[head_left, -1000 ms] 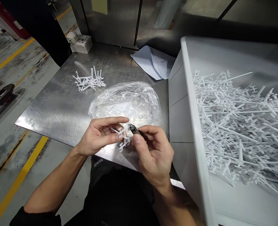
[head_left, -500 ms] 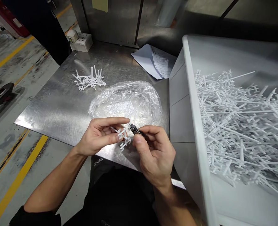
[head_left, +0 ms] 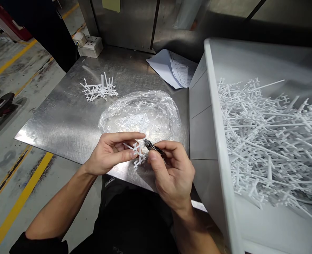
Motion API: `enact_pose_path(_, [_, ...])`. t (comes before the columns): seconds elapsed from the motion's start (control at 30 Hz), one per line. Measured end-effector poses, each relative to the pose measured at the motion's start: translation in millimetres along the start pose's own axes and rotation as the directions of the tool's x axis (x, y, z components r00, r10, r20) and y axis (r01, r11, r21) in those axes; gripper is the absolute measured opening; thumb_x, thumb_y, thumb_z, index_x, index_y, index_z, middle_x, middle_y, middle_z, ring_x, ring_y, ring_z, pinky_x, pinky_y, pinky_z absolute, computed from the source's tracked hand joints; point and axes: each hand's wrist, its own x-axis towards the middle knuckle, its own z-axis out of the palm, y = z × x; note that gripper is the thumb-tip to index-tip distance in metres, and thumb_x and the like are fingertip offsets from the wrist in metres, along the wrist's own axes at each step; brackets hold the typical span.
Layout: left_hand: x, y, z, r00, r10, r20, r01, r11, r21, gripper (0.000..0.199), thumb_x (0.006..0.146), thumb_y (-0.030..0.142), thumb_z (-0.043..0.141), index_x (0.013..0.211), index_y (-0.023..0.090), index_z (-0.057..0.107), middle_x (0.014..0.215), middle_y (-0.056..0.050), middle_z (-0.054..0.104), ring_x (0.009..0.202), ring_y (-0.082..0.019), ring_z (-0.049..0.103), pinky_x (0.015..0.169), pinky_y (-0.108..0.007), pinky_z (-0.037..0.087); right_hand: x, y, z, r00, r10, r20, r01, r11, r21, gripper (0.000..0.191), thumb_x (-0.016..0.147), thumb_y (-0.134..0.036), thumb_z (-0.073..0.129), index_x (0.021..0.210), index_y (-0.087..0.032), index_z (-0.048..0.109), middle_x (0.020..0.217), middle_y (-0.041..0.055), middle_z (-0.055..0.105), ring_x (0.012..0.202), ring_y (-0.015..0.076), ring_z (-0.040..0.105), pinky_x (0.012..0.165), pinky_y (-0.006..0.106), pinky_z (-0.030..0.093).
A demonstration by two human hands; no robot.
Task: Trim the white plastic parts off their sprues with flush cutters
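Branched white piece (head_left: pixel 138 155) is held up over the counter (head_left: pixel 57 113), close to its front edge, and we see it from above. With our left hand (head_left: pixel 113 153) we pinch it between the thumb and the fingers, while the index finger is stretched out straight over it. Our right hand (head_left: pixel 174 173) grips a small dark clipper (head_left: pixel 153 147) between the thumb and the bent fingers. The tip of the clipper is at the upper right side of the piece; whether it touches, we cannot tell.

Just beyond our hands lies a crumpled clear plastic bag (head_left: pixel 142 109). To the left of the bag, toward the back edge, there is a small pile of white pieces (head_left: pixel 99 88). A white socket block (head_left: pixel 91 47) sits at the back left corner. Folded paper (head_left: pixel 171 67) lies near the back edge, beside the big pale bin (head_left: pixel 202 137) on the right side, which contains many similar white sticks (head_left: pixel 272 141).
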Motion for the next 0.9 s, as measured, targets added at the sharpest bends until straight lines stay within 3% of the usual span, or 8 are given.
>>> enact_pose_path(0.43, [1.3,-4.1,-2.6,0.997,0.079,0.023,-0.080,0.996,0.048,0.042,0.089,0.016,0.092,0.127,0.033,0.087,0.099,-0.005,0.084,0.090,-0.014,0.078,0.078,-0.016,0.066,0.3,2.1,1.9,0.999,-0.033,-0.023,0.033,0.999,-0.003,0.012,0.101,-0.019,0.075,0.110,-0.024,0.068,0.080,-0.0044,0.074,0.061,0.0100,0.070,0.057,0.018,0.059])
enact_pose_path(0.77, [-0.2,-1.1,-1.2,0.999,0.040,0.032,-0.041,0.999,0.033,0.040,0.090,0.016,0.091,0.125,0.034,0.088,0.097,-0.003,0.082,0.087,-0.011,0.076,0.076,-0.011,0.064,1.3,0.4,2.8,0.997,-0.069,-0.029,0.069,0.997,-0.021,0.014,0.101,-0.016,0.075,0.109,-0.025,0.067,0.080,-0.0066,0.076,0.062,0.0075,0.072,0.058,0.014,0.058])
enact_pose_path(0.9, [2.8,-0.9,0.5,1.000,0.018,0.007,-0.018,0.998,0.052,0.041,0.090,0.015,0.091,0.127,0.032,0.087,0.095,-0.004,0.081,0.079,-0.010,0.075,0.071,-0.012,0.063,1.0,5.6,3.2,1.000,-0.016,-0.022,0.016,1.000,-0.024,0.009,0.104,-0.021,0.074,0.109,-0.024,0.067,0.081,-0.0047,0.076,0.064,0.0087,0.072,0.060,0.017,0.057])
